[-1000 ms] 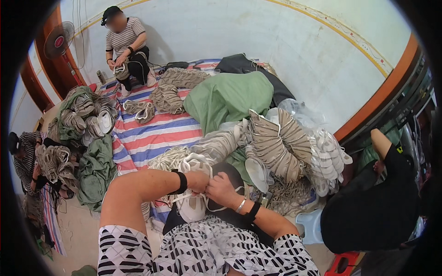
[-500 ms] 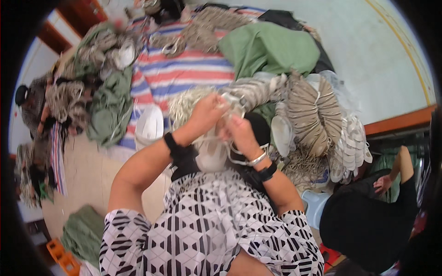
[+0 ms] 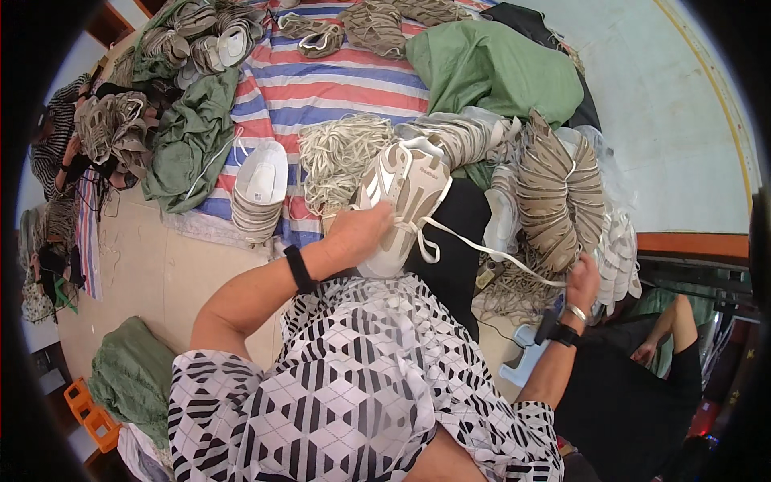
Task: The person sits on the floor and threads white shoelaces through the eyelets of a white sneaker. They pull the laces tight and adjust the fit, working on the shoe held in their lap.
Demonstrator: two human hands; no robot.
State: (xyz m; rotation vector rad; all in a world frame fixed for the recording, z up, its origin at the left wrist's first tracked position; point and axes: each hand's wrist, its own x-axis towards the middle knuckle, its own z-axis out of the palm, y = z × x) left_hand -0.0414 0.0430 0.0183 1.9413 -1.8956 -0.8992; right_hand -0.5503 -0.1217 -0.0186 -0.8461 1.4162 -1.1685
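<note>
A beige and white shoe upper (image 3: pixel 411 189) rests over my lap, its toe toward me. My left hand (image 3: pixel 359 233) grips its side, fingers closed on the edge. From the upper's lacing a white shoelace (image 3: pixel 490 251) stretches right to my right hand (image 3: pixel 584 281), which is closed on its far end. Close to the lacing the lace makes a small loop. Beyond my left hand lies a pile of loose cream shoelaces (image 3: pixel 341 153). Near my right hand stands a tied bundle of beige shoe uppers (image 3: pixel 554 197).
A stack of white shoe uppers (image 3: pixel 261 181) stands at left on a striped sheet (image 3: pixel 337 88). Green sacks (image 3: pixel 498 72) lie behind. At right sits a person in black (image 3: pixel 634 394) beside a pale blue stool (image 3: pixel 526 353). Another person (image 3: pixel 60 132) works at far left.
My hands were together at the upper; my right hand has moved far right, drawing the lace out straight. The upper now lies flatter, with its front showing.
</note>
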